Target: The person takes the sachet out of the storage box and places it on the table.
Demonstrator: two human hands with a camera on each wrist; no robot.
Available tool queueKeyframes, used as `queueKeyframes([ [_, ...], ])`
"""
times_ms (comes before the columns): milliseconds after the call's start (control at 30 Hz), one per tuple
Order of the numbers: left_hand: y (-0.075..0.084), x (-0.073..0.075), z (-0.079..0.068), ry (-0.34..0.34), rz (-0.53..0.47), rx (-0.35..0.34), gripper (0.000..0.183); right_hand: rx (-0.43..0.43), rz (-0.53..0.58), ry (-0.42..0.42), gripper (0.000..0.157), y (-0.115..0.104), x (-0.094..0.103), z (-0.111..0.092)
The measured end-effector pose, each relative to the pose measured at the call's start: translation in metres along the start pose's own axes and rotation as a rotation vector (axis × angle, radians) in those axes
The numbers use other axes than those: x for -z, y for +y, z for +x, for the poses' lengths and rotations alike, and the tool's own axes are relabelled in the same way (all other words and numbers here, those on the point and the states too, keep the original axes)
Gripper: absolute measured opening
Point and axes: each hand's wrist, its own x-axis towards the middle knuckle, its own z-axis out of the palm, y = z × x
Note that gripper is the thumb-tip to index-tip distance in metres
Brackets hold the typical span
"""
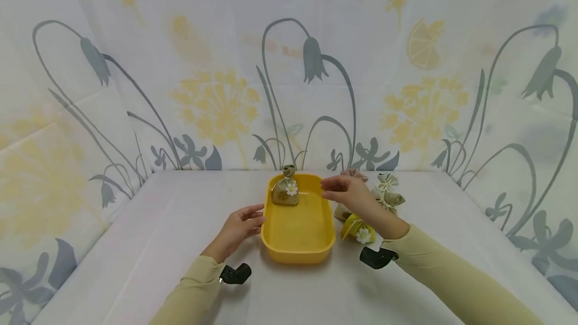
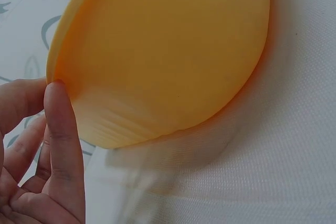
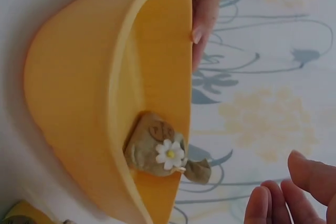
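A yellow plastic tub (image 1: 298, 234) stands on the white table. Inside its far left corner sits a small olive-beige drawstring pouch (image 1: 282, 194) with a white daisy, its tied neck pointing up. My left hand (image 1: 241, 224) touches the tub's left wall near the rim with thumb and fingertips, as the left wrist view shows. Over the tub's right rim hovers my right hand (image 1: 349, 194), its fingers loosely extended and nothing between them. In the right wrist view the fingers (image 3: 304, 200) are apart from the pouch (image 3: 152, 148).
Right of the tub, partly under my right forearm, several more pouches lie together: a yellow one (image 1: 361, 229) with a daisy, a greenish one (image 1: 392, 199), a pale one (image 1: 387, 181) and a pinkish one (image 1: 354, 173). A floral-printed white cloth (image 1: 289, 99) hangs behind the table.
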Motion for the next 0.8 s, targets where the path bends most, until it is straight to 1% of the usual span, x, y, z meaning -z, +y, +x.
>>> queueKeyframes([
  [67,0.0,0.0,0.001,0.004,0.005,0.0,0.04,-0.011,0.019,0.0,0.033,-0.002,-0.005,0.007],
  [233,-0.003,-0.001,0.0,-0.012,-0.007,0.008,0.041,-0.066,0.079,-0.004,0.032,-0.004,-0.02,0.023],
  [333,-0.003,-0.001,0.001,-0.015,-0.011,-0.007,0.041,-0.089,0.103,0.017,0.031,-0.004,-0.026,0.034],
  [433,-0.002,-0.001,0.0,-0.012,-0.004,-0.015,0.041,-0.088,0.144,0.028,0.032,-0.003,-0.031,0.043],
  [600,-0.001,0.0,-0.001,-0.018,-0.009,0.002,0.041,-0.08,0.204,0.027,0.033,-0.001,-0.039,0.055],
  [700,-0.001,0.0,0.0,-0.01,-0.017,0.0,0.041,-0.075,0.222,0.036,0.033,0.002,-0.044,0.063],
  [800,0.0,0.0,0.0,0.001,-0.016,-0.004,0.04,-0.086,0.219,0.065,0.032,0.005,-0.049,0.074],
])
